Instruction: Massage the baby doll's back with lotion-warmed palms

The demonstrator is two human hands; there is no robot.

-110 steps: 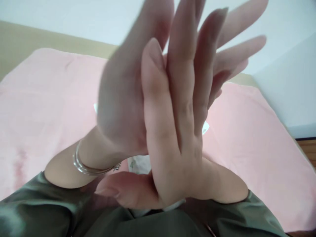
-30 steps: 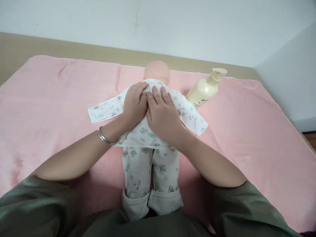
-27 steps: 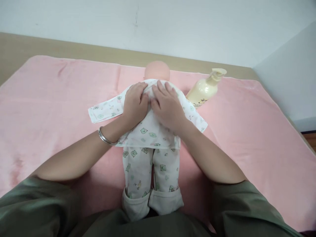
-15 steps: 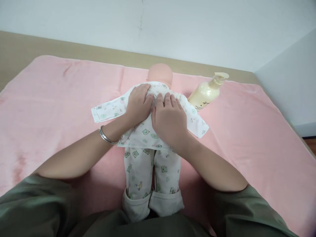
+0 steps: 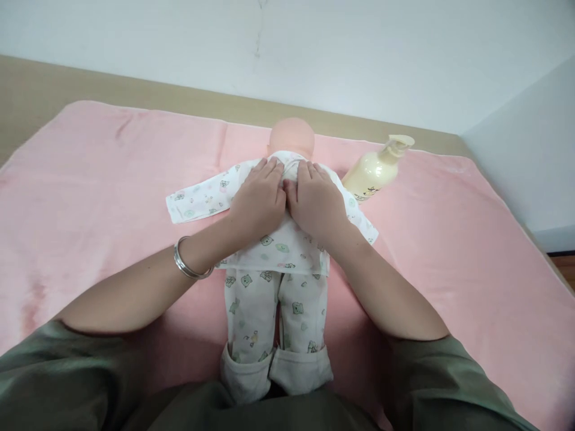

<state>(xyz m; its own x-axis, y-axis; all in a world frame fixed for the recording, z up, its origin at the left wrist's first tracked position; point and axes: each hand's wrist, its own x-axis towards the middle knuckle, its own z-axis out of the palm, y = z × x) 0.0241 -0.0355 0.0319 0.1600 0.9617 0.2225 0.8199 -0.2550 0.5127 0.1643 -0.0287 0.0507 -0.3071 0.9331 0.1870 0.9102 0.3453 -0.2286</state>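
A baby doll (image 5: pixel 291 136) lies with its bald head toward the wall, its face not visible. It wears a white printed top (image 5: pixel 274 254) and matching trousers (image 5: pixel 300 311) with folded-up cuffs. My left hand (image 5: pixel 260 194) lies flat on the left side of the doll's upper back, holding nothing. Beside it, my right hand (image 5: pixel 315 197) rests flat on the right side of the upper back, also with nothing in it. The thumbs of both hands are close together at the middle of the top.
A cream pump bottle (image 5: pixel 372 173) lies tilted just right of the doll's shoulder. Beneath everything is a pink blanket (image 5: pixel 112 179) on a wooden surface (image 5: pixel 135 90), with a white wall (image 5: pixel 336 54) behind.
My left hand has shifted slightly right and down on the top, and its thumb now meets my right thumb. My right hand has moved slightly up and right.
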